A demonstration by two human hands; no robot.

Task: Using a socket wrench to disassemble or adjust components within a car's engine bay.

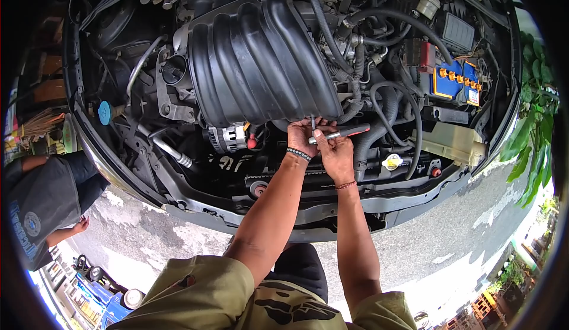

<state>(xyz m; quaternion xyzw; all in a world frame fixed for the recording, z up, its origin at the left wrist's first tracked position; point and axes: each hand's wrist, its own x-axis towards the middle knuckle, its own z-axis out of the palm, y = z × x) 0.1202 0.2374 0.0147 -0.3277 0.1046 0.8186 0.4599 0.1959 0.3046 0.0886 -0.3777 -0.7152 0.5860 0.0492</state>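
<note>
In my right hand [338, 159] is a ratchet wrench [351, 132] with a black and red handle, its metal head pointing left. The fingers are closed around it, thumb near the head. My left hand [300, 138] is curled at the wrench's head, around the thin shaft that rises from it. Both hands meet at the front lower edge of the ribbed black intake manifold [252, 63]. The shaft's far end and some left fingertips are hidden beneath that edge.
An alternator [227, 138] sits left of my hands. To the right are a thick radiator hose [377, 134], a yellow cap [392, 162], a pale reservoir [448, 143] and a blue battery [455, 82]. The car's front edge runs below my forearms. Another person [44, 205] stands at far left.
</note>
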